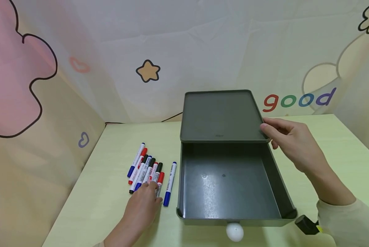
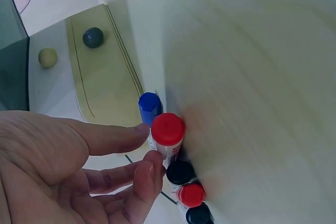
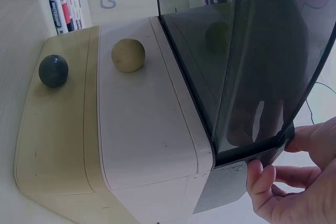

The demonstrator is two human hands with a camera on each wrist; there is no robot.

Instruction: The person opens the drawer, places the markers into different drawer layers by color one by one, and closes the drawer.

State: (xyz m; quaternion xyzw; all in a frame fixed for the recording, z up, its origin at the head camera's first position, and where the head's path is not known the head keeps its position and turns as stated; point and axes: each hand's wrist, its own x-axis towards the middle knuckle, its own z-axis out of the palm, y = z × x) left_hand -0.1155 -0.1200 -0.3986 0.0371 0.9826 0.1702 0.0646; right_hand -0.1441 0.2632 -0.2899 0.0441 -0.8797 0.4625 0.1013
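My left hand [image 1: 143, 202] is at the near end of a row of whiteboard markers [image 1: 141, 171] left of the box. Its thumb and forefinger pinch a red-capped marker [image 2: 168, 130]. A blue-capped marker [image 1: 170, 185] lies beside it, closer to the box. My right hand [image 1: 295, 144] grips the right front corner of the grey lid [image 1: 221, 116] between thumb and fingers. This lid stands raised over the rear of the grey top compartment [image 1: 230, 188], whose bare floor shows.
Below the grey compartment are a white drawer [image 3: 152, 135] with a pale knob [image 3: 128, 55] and a cream drawer [image 3: 55, 140] with a dark knob [image 3: 53, 71]. A black object [image 1: 307, 225] sits by the right sleeve. A printed cloth [image 1: 203, 51] hangs behind the table [image 1: 92, 206].
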